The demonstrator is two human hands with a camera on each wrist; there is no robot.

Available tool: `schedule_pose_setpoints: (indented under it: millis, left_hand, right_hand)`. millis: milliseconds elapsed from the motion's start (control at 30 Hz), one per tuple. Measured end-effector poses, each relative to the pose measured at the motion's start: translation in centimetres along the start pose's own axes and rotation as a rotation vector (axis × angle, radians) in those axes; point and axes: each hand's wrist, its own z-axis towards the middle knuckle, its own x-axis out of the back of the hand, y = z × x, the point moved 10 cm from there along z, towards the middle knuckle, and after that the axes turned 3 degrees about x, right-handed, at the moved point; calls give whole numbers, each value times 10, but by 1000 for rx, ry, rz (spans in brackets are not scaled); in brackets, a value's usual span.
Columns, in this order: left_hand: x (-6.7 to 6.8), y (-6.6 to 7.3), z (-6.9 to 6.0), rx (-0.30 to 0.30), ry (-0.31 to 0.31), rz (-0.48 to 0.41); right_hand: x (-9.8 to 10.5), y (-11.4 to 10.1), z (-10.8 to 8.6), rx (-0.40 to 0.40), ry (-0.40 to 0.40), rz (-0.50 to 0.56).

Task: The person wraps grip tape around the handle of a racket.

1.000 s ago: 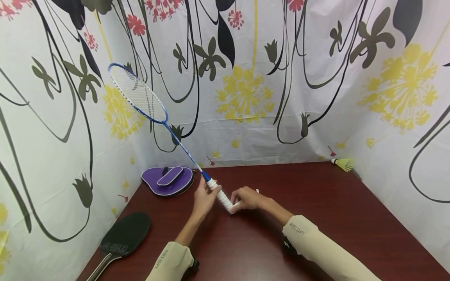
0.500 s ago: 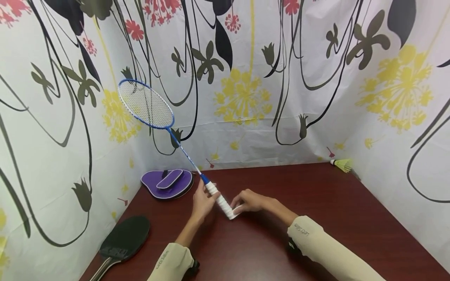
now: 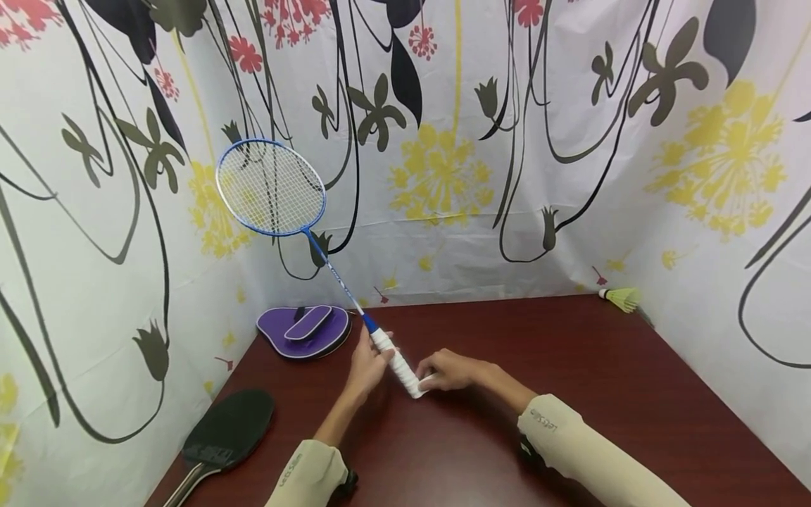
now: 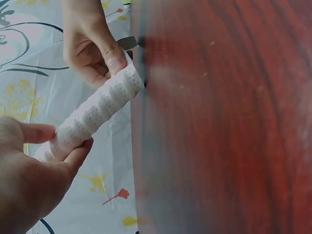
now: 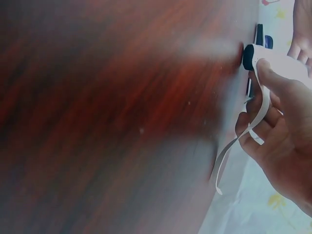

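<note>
A blue and white badminton racket (image 3: 336,275) slants up to the left above the table, strings turned partly to the head camera. White perforated grip tape (image 4: 97,109) wraps its handle in overlapping turns. My left hand (image 3: 369,366) holds the upper handle between thumb and fingers. At the butt end, my right hand (image 3: 451,370) pinches the tape, thumb pressed against the handle's edge in the right wrist view. A narrow loose strip of tape (image 5: 265,100) runs from there across the fingers and hangs down. The dark butt cap (image 5: 248,57) shows beyond the thumb.
On the dark red table (image 3: 538,338) a purple paddle case (image 3: 304,331) lies at the back left. A black table tennis paddle (image 3: 229,429) is at the front left. A yellow shuttlecock (image 3: 621,298) sits in the back right corner. Flower-printed cloth (image 3: 437,267) surrounds the table.
The racket head has dipped a little and moved right, and its face has turned more toward the head camera. Both hands keep nearly the same places on the handle.
</note>
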Motion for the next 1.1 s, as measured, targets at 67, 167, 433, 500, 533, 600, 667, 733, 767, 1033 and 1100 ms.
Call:
schedule_pose_setpoints:
  millis: [67,167,433,500,533,600,667,733,767,1033,1100]
  left_hand:
    - [3,-2,0,9,48,49]
    - [9,-2,0,14,126,162]
    - [15,0,2,36,169,204]
    - [14,0,2,52,143,171]
    - [14,0,1,57,128,156]
    - [13,-2,0,65,99,124]
    - [13,-2,-2,69,75,86]
    - [14,-3,-3,73,54,59]
    - [14,-3,-4,77,45,49]
    - [10,-1,-7,63,-57,-11]
    - [8,0,-7,60,-82,-22]
  right_hand:
    - [0,-2,0,3,10,-5]
    - [1,-6,1,12,20,-6]
    - [1,-7,1,30,27,14]
    - [0,-5,1,31,17,30]
    - [-1,-4,1,31,11,40]
    - [-3,-2,1,33,-4,46]
    - [-3,-2,2,37,-10,45]
    - [-3,-1,3,40,-9,46]
    - [-3,-2,3,43,-9,48]
    - [-13,-7,3,62,-70,75]
    - [-17,-7,3,57,-98,77]
